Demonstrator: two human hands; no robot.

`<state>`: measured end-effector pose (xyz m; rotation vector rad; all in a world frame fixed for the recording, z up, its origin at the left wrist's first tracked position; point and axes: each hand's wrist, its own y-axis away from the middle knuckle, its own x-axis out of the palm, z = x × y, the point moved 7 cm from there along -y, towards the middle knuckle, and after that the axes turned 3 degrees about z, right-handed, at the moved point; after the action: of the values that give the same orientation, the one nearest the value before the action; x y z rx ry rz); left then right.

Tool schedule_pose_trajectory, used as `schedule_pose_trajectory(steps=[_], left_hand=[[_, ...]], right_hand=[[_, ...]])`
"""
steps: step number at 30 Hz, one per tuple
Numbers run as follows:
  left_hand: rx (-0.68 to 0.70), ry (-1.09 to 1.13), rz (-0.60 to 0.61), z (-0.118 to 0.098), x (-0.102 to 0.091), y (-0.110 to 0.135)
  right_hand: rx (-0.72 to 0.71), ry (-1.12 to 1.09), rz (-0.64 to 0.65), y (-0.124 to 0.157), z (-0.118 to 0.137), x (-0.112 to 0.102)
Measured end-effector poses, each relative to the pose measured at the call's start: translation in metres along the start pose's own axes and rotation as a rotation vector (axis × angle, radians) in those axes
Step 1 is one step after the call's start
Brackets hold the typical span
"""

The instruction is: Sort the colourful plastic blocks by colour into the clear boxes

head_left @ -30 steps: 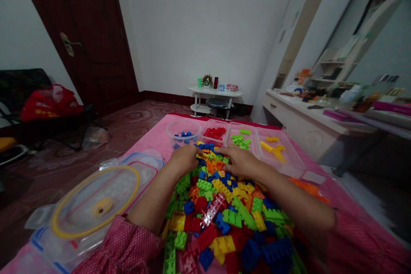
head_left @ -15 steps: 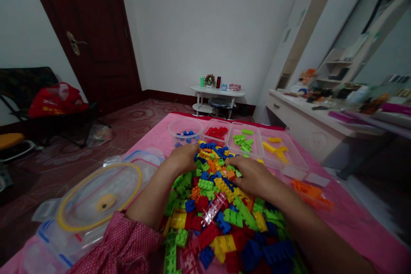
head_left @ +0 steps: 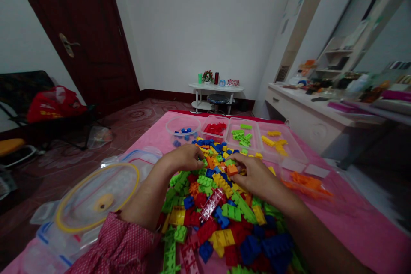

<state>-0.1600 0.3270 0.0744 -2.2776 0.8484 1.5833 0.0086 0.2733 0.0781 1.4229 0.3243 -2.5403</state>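
brick pile [head_left: 221,212] partly hidden by right forearm [head_left: 308,218], left sleeve [head_left: 122,242] cut off below, door [head_left: 73,21] cropped above

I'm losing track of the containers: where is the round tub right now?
In the head view, the round tub stands on the pink cloth beyond the left hand, immediately left of the container of red bricks.

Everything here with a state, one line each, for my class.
Left hand: curled over the brick pile
Right hand: curled, orange brick at fingertips
Blue bricks' tub: open
Red bricks' tub: open
Green bricks' tub: open
Yellow bricks' tub: open
Orange bricks' tub: apparently open
Yellow-rimmed lid: lying loose
Door: shut
Drawer: shut
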Motion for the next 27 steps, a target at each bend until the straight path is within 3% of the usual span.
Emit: schedule_pose_trajectory(steps=[6, 11, 16, 19, 23, 27], left_hand=[[0.011, 0.186, 0.107, -0.003, 0.009, 0.002], [0.017, 0.161, 0.09, -0.005, 0.006, 0.003], [-0.004, 0.277, 0.141, -0.005, 0.011, 0.003], [0.012, 0.288, 0.086, -0.006, 0.008, 0.001], [-0.027, 0.593, 0.021, -0.013, 0.004, -0.003], [-0.042, 0.99, 0.018, -0.034, 0.01, -0.005]], right_hand=[[-0.052, -0.144, -0.046, 0.001, 0.002, -0.003], [-0.091, -0.177, -0.046, 0.0, 0.007, 0.001], [-0.102, -0.113, -0.055, 0.001, 0.008, 0.004], [-0.112, -0.12, -0.059, 0.001, 0.005, 0.007], [-0.108, -0.208, -0.073, 0.001, 0.003, 0.006], [-0.125, -0.32, -0.13, 0.003, 0.009, -0.005]])
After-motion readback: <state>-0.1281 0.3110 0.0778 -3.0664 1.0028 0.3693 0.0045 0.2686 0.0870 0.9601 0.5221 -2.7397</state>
